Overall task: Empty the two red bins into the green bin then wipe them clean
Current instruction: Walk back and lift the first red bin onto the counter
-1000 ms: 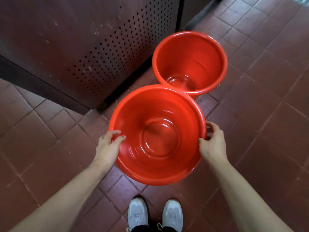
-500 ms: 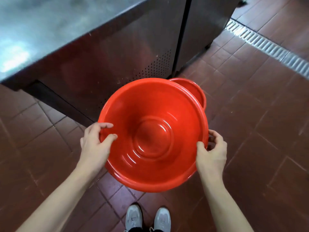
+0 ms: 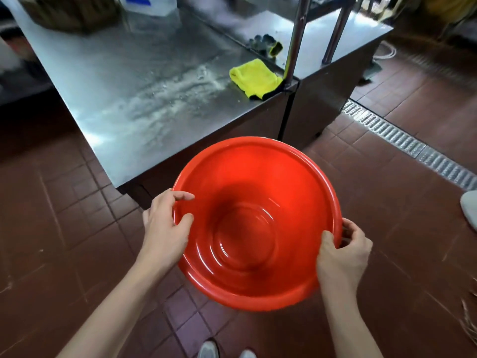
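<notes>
A red bin (image 3: 255, 223) is held above the tiled floor (image 3: 64, 228), its open side turned toward the camera and its inside bare. The rim at 9 o'clock is gripped by the left hand (image 3: 165, 228), thumb and forefinger curled over the edge into the bowl. The rim at 4 o'clock is gripped by the right hand (image 3: 343, 251), thumb inside, fingers behind. Both grips are thus clamped on the bin. At 12 o'clock a steel counter (image 3: 129, 81) is seen, streaked with pale residue. A yellow cloth (image 3: 254, 77) lies at its right edge, beside an upright post (image 3: 295, 34). A floor drain (image 3: 402, 143) runs at 2 o'clock. Shoe tips (image 3: 209, 350) appear at 6 o'clock.
</notes>
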`<state>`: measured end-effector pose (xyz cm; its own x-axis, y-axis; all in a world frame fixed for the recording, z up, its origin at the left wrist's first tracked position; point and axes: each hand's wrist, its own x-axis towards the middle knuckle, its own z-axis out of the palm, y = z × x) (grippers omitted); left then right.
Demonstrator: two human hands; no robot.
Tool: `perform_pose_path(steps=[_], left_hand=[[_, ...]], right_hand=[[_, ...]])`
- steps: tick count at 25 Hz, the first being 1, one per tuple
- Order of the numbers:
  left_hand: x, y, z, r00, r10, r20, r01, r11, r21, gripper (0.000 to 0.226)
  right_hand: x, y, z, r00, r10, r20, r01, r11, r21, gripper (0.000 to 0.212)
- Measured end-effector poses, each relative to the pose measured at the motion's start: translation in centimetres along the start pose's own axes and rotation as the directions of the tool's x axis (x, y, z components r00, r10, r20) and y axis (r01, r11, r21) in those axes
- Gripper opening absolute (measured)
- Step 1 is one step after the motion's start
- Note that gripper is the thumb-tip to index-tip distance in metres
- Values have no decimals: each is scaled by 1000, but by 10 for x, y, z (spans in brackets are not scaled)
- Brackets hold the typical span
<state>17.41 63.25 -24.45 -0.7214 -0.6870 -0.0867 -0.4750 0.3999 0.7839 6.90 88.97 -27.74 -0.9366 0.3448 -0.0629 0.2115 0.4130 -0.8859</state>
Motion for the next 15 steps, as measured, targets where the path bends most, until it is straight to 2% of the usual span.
perform_pose_path(steps=[7,15], left_hand=[[-16,72,-63,989,93,-119,-97,995,-30,42],[-11,97,-134,966,143,-216,-160,985,-61,58]], right_hand=[[5,-95,-32,995,-99,-15,100,993,68,33],[-9,-185,-31,981,-196,8,193,974,119,36]])
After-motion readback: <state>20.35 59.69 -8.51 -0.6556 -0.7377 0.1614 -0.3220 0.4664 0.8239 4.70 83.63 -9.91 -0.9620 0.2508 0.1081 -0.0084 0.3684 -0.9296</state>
